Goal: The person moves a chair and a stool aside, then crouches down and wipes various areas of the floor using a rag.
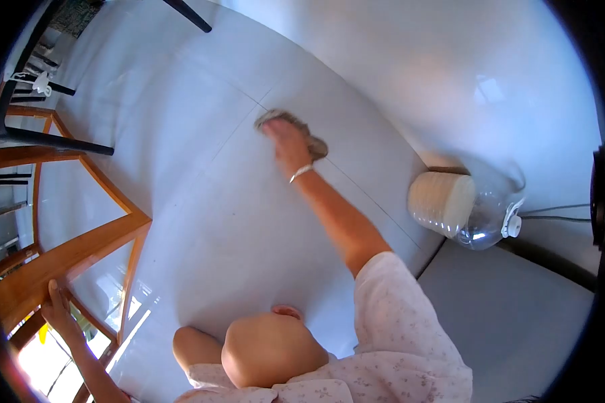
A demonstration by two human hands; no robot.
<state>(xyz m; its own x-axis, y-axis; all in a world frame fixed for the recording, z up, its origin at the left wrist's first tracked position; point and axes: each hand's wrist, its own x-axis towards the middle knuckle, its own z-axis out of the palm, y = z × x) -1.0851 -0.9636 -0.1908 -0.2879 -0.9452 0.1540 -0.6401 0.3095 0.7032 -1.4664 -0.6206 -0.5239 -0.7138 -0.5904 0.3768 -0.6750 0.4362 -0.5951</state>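
My right hand (291,146) presses a grey-brown rag (318,147) flat against the pale tiled floor (208,221). The rag bunches out past the fingers on both sides, and the hand is slightly blurred. A pale bracelet (301,172) circles that wrist. Down at the left, my left hand (59,314) grips the edge of a brown wooden stool or chair frame (101,243). Its thumb lies on top of the wood, while the other fingers are mostly hidden. My bent knees (265,349) show at the bottom.
A large clear plastic jug (444,200) with pale contents and a white cap stands by the white wall (410,60). Near it is a grey flat surface (504,309). Dark chair legs (60,140) reach in at the upper left.
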